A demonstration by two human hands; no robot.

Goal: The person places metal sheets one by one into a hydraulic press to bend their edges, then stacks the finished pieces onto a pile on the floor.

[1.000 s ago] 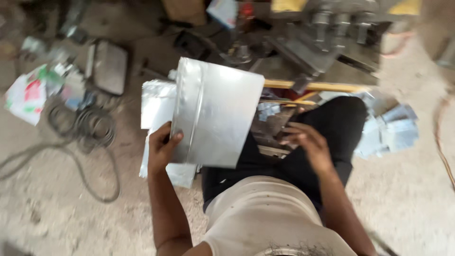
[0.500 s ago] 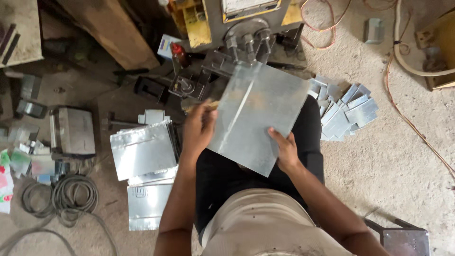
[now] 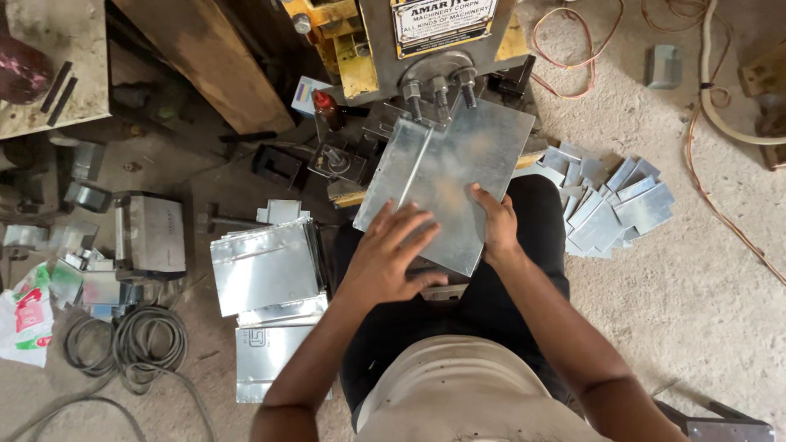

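A bent galvanised metal sheet lies tilted across my lap, its far edge under the punches of a yellow and grey press machine. My left hand rests flat on the sheet's near left corner, fingers spread. My right hand grips the sheet's near right edge, thumb on top. A fold line runs along the sheet's left side.
A stack of similar bent sheets lies on the floor at my left. Several small cut metal pieces are heaped at my right. Coiled cable, a small metal box, a wooden plank and orange wire surround me.
I have turned from the stack at my left toward the press. The sheet moved forward and lower, its far edge now under the punches, and both hands sit on its near edge.
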